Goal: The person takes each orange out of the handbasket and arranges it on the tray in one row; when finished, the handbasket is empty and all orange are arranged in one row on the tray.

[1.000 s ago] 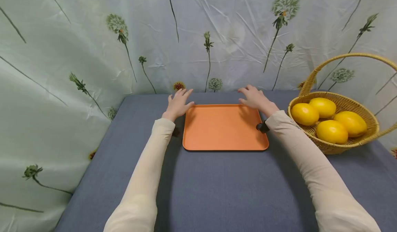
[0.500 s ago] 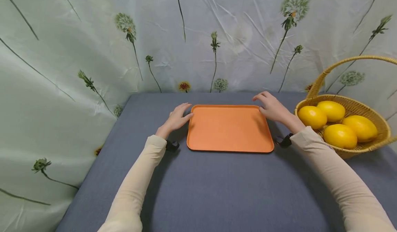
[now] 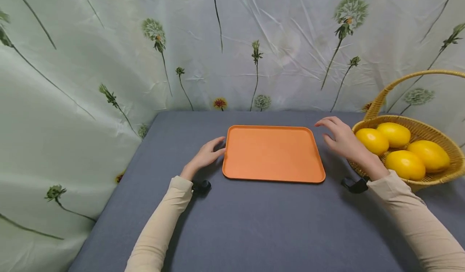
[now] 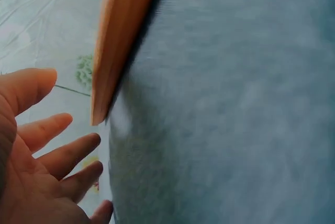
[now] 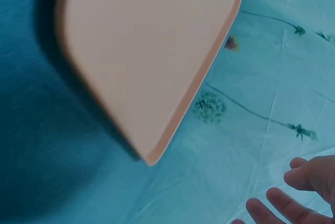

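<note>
An orange rectangular tray (image 3: 272, 154) lies flat on the grey-blue cloth, with nothing on it. At its left edge is my left hand (image 3: 205, 155), fingers extended and spread; in the left wrist view the fingers (image 4: 70, 156) appear apart from the tray's side (image 4: 118, 46). My right hand (image 3: 341, 139) hovers between the tray's right side and the wicker basket (image 3: 363, 123), its fingers loosely bent and holding nothing. In the right wrist view, a gap separates that hand (image 5: 309, 192) from the tray's corner (image 5: 152, 153).
Several yellow, lemon-like fruits (image 3: 405, 165) lie in the basket, whose tall handle (image 3: 381, 96) arches above it. Behind the table (image 3: 254, 223) hangs a pale curtain (image 3: 189, 30) printed with dandelions. A black wrist strap (image 3: 355, 184) sits below the right sleeve.
Both hands have drawn back toward the person and moved apart from the tray's far corners, the right one toward the basket. The head view has shifted slightly left. The tray shows no clear movement.
</note>
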`<state>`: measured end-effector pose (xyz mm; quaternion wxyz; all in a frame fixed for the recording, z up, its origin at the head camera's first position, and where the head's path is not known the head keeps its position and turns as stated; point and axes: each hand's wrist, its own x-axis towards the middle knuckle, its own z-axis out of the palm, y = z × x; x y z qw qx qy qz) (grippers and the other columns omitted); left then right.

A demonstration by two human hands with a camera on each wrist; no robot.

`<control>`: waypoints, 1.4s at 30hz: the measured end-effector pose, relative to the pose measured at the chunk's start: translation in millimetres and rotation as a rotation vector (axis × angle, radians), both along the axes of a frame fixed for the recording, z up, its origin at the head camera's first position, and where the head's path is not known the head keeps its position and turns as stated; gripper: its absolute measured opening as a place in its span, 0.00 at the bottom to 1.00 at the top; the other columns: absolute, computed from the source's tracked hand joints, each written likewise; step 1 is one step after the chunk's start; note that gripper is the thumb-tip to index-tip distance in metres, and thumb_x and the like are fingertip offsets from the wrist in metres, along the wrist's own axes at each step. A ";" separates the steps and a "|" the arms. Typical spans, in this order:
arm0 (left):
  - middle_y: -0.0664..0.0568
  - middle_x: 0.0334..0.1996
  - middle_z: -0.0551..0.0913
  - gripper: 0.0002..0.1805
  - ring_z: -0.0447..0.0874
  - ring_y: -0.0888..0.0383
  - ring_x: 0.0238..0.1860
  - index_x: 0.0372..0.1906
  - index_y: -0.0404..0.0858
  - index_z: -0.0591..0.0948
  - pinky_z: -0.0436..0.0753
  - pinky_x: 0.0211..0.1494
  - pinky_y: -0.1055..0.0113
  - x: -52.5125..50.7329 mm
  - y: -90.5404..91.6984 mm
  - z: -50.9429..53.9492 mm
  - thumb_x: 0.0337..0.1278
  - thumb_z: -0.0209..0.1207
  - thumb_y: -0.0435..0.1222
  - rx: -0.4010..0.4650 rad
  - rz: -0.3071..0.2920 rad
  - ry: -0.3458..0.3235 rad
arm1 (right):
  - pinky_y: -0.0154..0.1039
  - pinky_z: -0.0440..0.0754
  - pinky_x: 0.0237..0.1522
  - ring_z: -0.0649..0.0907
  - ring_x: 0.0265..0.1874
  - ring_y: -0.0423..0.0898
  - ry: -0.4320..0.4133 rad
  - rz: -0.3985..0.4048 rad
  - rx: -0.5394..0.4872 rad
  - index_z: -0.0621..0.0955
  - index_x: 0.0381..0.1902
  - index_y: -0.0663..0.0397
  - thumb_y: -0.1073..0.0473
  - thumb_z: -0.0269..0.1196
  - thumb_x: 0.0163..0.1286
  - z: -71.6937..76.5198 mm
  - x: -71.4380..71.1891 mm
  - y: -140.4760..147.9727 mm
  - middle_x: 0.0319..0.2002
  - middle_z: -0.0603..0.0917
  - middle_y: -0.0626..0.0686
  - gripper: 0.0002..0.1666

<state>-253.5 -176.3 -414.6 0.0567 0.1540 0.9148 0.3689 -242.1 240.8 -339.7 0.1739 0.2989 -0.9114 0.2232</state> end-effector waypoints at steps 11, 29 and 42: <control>0.37 0.69 0.64 0.31 0.51 0.40 0.74 0.68 0.33 0.64 0.51 0.74 0.44 6.8 -2.8 -9.7 0.62 0.54 0.39 -0.009 -0.062 0.023 | 0.25 0.65 0.35 0.73 0.37 0.49 0.045 -0.108 -0.036 0.78 0.48 0.63 0.77 0.58 0.56 -1.5 11.7 35.4 0.45 0.78 0.63 0.20; 0.39 0.69 0.65 0.31 0.47 0.41 0.75 0.68 0.36 0.66 0.41 0.75 0.42 16.9 -0.2 -12.6 0.61 0.56 0.41 -0.025 -0.058 0.017 | 0.39 0.70 0.47 0.73 0.46 0.56 -0.013 -0.278 -0.147 0.76 0.48 0.69 0.74 0.55 0.59 -9.8 25.4 82.4 0.47 0.76 0.71 0.18; 0.41 0.69 0.65 0.30 0.48 0.43 0.75 0.69 0.36 0.64 0.40 0.75 0.43 19.1 6.7 -12.5 0.63 0.53 0.38 -0.047 -0.036 0.011 | 0.66 0.60 0.47 0.63 0.51 0.75 -0.180 -0.334 -0.031 0.70 0.53 0.74 0.72 0.55 0.58 -22.1 10.7 108.8 0.50 0.67 0.79 0.23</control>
